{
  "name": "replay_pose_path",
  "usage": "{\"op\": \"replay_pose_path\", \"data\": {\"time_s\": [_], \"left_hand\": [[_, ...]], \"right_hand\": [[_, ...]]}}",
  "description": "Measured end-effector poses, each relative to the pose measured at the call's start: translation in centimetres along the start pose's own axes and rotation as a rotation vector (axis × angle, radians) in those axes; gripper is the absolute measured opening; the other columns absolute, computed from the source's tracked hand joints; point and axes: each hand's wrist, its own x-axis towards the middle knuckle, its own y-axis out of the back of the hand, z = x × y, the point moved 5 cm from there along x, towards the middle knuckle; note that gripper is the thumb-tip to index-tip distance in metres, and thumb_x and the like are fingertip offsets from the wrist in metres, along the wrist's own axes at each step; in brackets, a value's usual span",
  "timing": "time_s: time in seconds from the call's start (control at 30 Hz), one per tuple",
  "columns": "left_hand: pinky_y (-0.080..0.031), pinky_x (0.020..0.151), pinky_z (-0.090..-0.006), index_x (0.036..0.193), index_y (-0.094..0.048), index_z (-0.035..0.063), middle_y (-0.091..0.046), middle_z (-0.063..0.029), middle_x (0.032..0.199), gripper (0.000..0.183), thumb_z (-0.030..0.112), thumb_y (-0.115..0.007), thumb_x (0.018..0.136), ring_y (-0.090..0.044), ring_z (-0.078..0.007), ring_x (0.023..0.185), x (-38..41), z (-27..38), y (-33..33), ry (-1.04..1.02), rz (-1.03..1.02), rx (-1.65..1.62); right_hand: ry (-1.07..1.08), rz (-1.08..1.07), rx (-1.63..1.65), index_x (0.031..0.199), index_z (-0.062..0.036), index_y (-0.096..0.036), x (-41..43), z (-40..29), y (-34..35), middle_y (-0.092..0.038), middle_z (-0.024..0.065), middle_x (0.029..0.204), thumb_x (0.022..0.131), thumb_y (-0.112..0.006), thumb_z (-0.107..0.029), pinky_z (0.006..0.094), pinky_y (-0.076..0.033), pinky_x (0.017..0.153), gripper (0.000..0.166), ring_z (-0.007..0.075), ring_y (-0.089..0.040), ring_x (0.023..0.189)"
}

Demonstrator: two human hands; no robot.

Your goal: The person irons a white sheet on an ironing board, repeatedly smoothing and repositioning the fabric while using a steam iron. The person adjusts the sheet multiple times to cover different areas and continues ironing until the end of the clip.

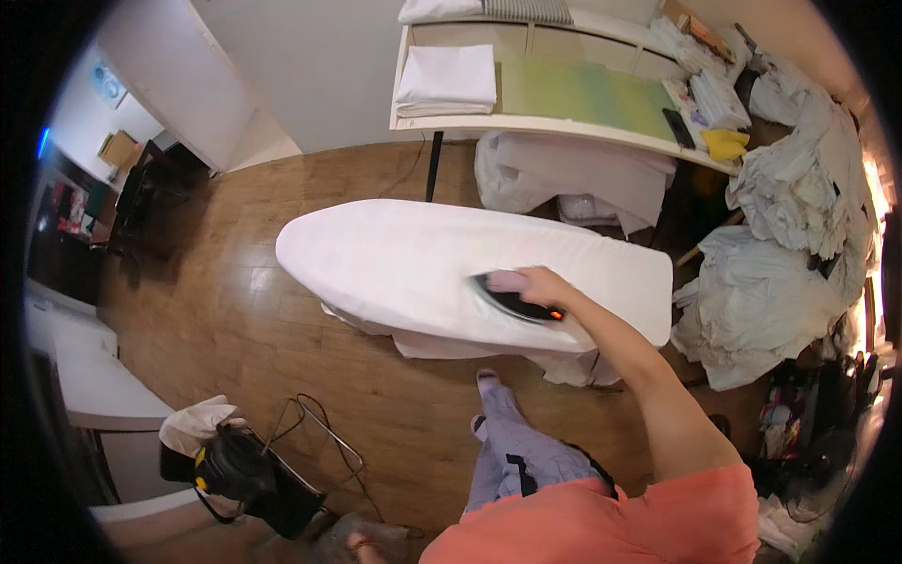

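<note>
My right hand (546, 287) grips the handle of a black clothes iron (520, 307) with a small orange light glowing at its heel. The iron rests on white cloth spread over an ironing board (380, 261), whose narrow end points left. Loose white fabric (451, 347) hangs below the board's near side. Down at the lower edge of the picture, my left hand (361, 544) is blurred and partly cut off. It is beside a clear plastic thing (380, 527), and whether it holds that cannot be made out.
A white desk (564, 125) behind the board bears folded white cloth (447, 79), a dark phone (678, 127) and a yellow cloth (725, 144). Piles of white laundry (761, 289) crowd the right. At lower left, a black-and-yellow appliance (236, 465) sits on a chair, near a cord (363, 479).
</note>
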Motion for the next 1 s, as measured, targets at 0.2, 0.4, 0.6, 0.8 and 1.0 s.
{"op": "replay_pose_path", "data": {"time_s": [0.2,0.4,0.6,0.8,1.0], "left_hand": [[-0.046,0.062,-0.0361,0.098,-0.055,0.0024,-0.06,-0.0091,0.091,0.024,0.023,-0.059,0.085,-0.056,-0.0221,0.073,5.0,2.5,-13.0,-0.505,-0.411,0.444],[-0.045,0.075,-0.0377,0.099,-0.056,-0.004,-0.057,-0.0149,0.095,0.02,0.011,-0.055,0.086,-0.056,-0.0281,0.082,-14.3,28.6,-35.1,-1.291,-0.196,0.42],[-0.043,0.089,-0.0381,0.107,-0.058,-0.002,-0.05,-0.019,0.121,0.026,0.01,-0.056,0.085,-0.05,-0.0318,0.108,-24.3,45.4,-44.5,-1.777,-0.311,0.543],[-0.026,0.107,-0.042,0.12,-0.055,0.0038,-0.041,-0.0229,0.136,0.059,0.051,-0.037,0.091,-0.036,-0.035,0.129,-30.9,46.5,-62.1,-1.792,-0.433,1.513],[-0.032,0.102,-0.0385,0.119,-0.057,0.0022,-0.053,-0.0212,0.123,0.065,0.057,-0.04,0.089,-0.047,-0.0321,0.118,-41.6,31.6,-72.5,-1.222,-0.929,2.286]], "right_hand": [[0.075,-0.066,0.112,0.109,-0.0166,-0.064,13.5,-19.5,-7.9,-0.066,0.0155,0.101,0.067,-0.061,-0.018,0.0417,-0.049,0.083,0.042,0.0329,-0.062,0.096],[-0.063,0.034,0.096,0.096,-0.0084,-0.066,16.9,-19.5,-8.8,-0.065,0.0194,0.097,0.077,-0.054,-0.03,0.0443,-0.05,0.077,0.031,0.035,-0.064,0.09],[-0.204,0.003,-0.023,0.106,-0.0139,-0.061,6.4,-10.4,-1.9,-0.064,0.0162,0.1,0.069,-0.06,-0.013,0.0468,-0.048,0.082,0.037,0.0341,-0.06,0.096],[-0.781,0.685,0.102,0.1,-0.0041,-0.062,-8.3,3.4,4.1,-0.064,0.0228,0.091,0.067,-0.057,-0.012,0.044,-0.05,0.079,0.035,0.0398,-0.061,0.086],[-1.098,1.039,0.251,0.107,-0.0024,-0.062,-12.0,8.6,1.6,-0.065,0.0237,0.087,0.068,-0.052,-0.008,0.0411,-0.052,0.073,0.04,0.0371,-0.065,0.08]]}}
